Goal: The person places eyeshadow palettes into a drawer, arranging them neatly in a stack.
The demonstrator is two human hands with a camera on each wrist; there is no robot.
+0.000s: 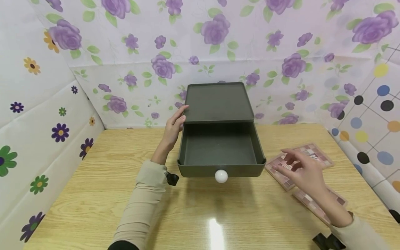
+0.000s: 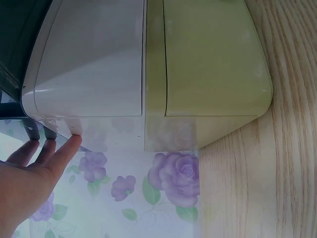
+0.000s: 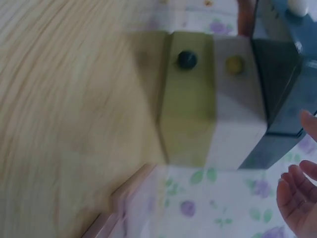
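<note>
A stacked drawer unit stands at the middle of the table, its dark grey-green top [image 1: 218, 102] toward the back wall. The top drawer [image 1: 200, 170], with a white knob [image 1: 221, 176], is pulled out, and its bare bottom shows. Below it are a white drawer [image 3: 235, 99] with a yellow knob and a yellow-green drawer [image 3: 188, 104] with a dark knob. My left hand [image 1: 173, 128] rests its extended fingers against the unit's left side. To the right of the unit, my right hand [image 1: 307, 173] hovers over pink checkered boxes, fingers loosely bent and thumb apart, holding nothing.
Several flat pink checkered boxes lie on the right of the table, one [image 1: 282, 178] beside the drawer unit and another [image 1: 325, 159] behind my right hand. Flowered cloth [image 1: 215, 45] hangs along the back, and patterned cloth walls close both sides.
</note>
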